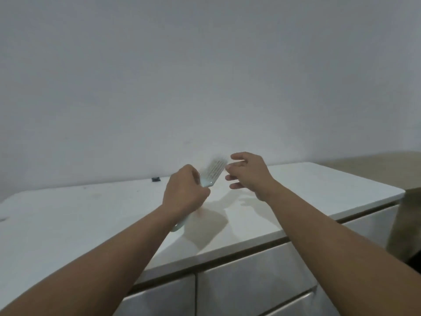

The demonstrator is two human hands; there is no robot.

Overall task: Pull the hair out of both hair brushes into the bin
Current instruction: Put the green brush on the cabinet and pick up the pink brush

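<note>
My left hand (184,190) is closed around the handle of a pale green hair brush (214,171), held tilted above the white countertop (91,215). The brush head points up and to the right, bristles toward me, and looks blurred. Its handle end sticks out below my wrist. My right hand (248,174) hovers just right of the brush head with fingers spread and thumb near the bristle tips; I cannot tell whether it touches them. No hair is clearly visible. A second brush and a bin are not in view.
A small dark object (156,179) lies on the countertop by the wall. White cabinet drawers (250,290) run below the front edge. A brown surface (387,169) stands to the right, beyond the counter's end.
</note>
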